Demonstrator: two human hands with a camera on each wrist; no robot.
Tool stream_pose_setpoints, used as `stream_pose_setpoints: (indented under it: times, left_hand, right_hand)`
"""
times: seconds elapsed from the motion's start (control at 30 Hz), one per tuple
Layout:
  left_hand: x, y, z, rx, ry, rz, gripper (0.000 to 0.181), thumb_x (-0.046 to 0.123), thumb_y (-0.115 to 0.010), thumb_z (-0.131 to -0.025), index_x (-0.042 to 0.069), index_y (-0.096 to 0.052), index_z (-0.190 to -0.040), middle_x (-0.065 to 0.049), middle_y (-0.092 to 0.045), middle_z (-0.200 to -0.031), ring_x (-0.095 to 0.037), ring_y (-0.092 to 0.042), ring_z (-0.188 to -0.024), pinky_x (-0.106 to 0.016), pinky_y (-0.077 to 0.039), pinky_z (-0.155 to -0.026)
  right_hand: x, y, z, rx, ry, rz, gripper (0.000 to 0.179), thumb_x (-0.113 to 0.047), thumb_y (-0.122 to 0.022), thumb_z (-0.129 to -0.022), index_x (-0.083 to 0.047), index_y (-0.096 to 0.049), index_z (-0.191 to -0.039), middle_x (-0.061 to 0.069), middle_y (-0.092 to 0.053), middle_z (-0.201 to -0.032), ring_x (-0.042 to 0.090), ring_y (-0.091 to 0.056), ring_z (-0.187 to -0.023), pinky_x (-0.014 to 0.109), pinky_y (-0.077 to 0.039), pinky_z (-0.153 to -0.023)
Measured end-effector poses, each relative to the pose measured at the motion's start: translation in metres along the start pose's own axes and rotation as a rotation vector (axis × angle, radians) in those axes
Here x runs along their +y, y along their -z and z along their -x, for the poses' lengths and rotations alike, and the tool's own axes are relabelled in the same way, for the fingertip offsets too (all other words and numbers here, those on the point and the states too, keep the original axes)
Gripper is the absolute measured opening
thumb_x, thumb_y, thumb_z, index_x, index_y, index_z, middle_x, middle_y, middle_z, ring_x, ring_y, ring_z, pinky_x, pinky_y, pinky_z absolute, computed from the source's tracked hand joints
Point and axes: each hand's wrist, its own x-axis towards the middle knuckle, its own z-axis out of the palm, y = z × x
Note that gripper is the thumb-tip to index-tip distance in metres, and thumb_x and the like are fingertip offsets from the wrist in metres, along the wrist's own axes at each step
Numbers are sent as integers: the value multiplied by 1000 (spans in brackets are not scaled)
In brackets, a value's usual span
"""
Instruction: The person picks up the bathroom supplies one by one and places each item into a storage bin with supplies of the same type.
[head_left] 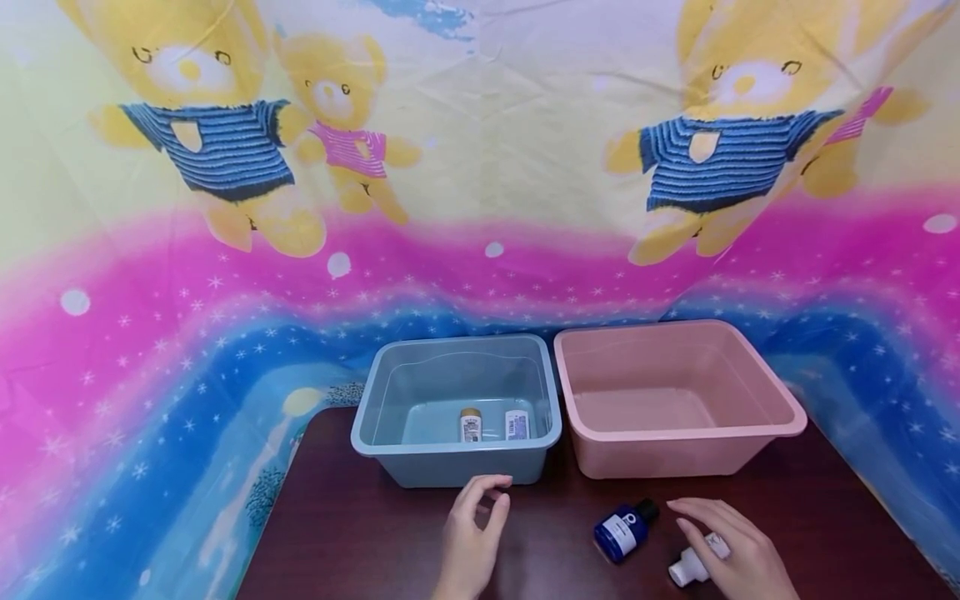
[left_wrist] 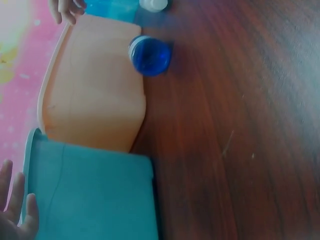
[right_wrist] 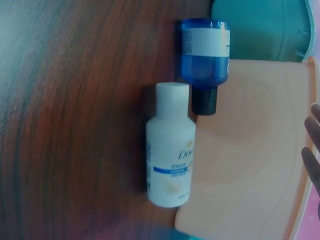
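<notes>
My left hand (head_left: pixel 474 533) is in front of the blue-grey bin, its fingers loosely bent around nothing. The right hand (head_left: pixel 738 546) hovers with fingers extended, partly covering a small white Dove bottle (right_wrist: pixel 171 155) in the head view. This bottle lies on its side on the table, label up. Beside it, to the left of the right hand, lies a dark blue bottle (head_left: pixel 622 532) with a black cap and a white label. In the right wrist view the fingers (right_wrist: pixel 313 135) show at the right edge, apart from both bottles.
A blue-grey bin (head_left: pixel 456 448) stands at the back of the table (head_left: pixel 360 533); inside it are a gold-capped small bottle (head_left: pixel 470 426) and another white-and-purple container (head_left: pixel 517 425). Right next to it stands a pink bin (head_left: pixel 667 454). A bear-print cloth (head_left: pixel 480 167) hangs behind.
</notes>
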Motion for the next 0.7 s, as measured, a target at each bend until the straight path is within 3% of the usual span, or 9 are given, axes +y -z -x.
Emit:
stream_pose_setpoints:
  times: [0.23, 0.47, 0.7]
  left_hand:
    - [-1, -14, 2, -80, 10, 12, 16, 20, -64, -96, 26, -69, -111, 13, -65, -105, -7, -59, -95, -29, -49, -79]
    - [-4, -28, 4, -125, 56, 84, 15, 21, -65, -96, 23, -70, -110, 10, -67, -105, -7, -60, -90, -27, -51, -75]
    - [-9, -40, 5, -167, 127, 169, 17, 17, -64, -96, 15, -70, -112, 6, -68, -105, -7, -61, -85, -24, -49, -74]
  right_hand:
    - [5, 2, 7, -4, -51, 46, 52, 9, -84, -63, -21, -76, -105, -11, -70, -98, -9, -55, -95, 3, -38, -85]
    - [3, 3, 14, -25, -183, 88, 49, 5, -84, -68, -26, -76, -105, -11, -70, -97, -13, -52, -94, 0, -35, -84]
    - [8, 3, 20, 7, -150, 60, 53, 8, -84, -65, -25, -76, -105, -10, -70, -98, -15, -51, -97, 1, -35, -85]
